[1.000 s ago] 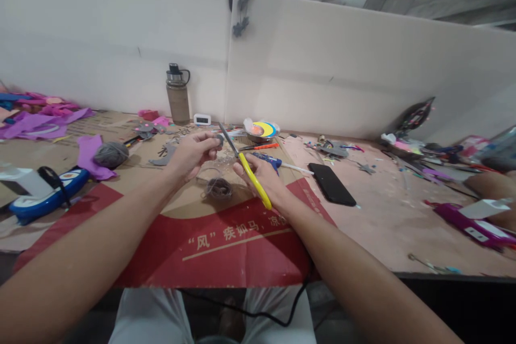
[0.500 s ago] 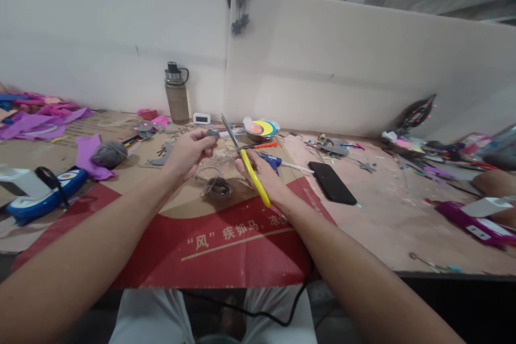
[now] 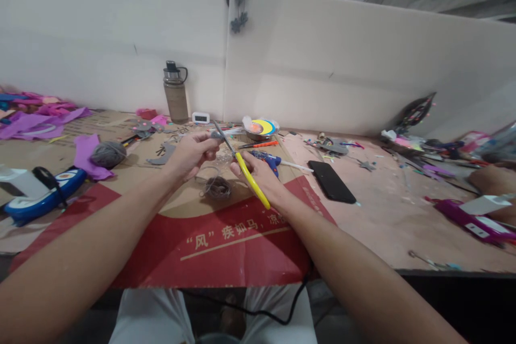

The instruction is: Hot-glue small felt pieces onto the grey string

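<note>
My left hand pinches a small grey piece, perhaps felt or yarn, between thumb and fingertips. Yellow-handled scissors are in my right hand, their blades pointing up and left to the grey piece. The blades lie across or right beside its edge; whether they touch it I cannot tell. Below the hands, a loose coil of grey-brown cord rests on the cardboard sheet. A blue glue gun lies just behind my right hand.
A black phone lies to the right. Toward the back stand a water bottle, a small digital clock and a bowl. On the left are a grey yarn ball and purple scraps. Another person's arm shows at far right.
The scissors have moved slightly left and down, bringing their blades to the grey piece. My left hand has shifted a little to the right, still pinching it.
</note>
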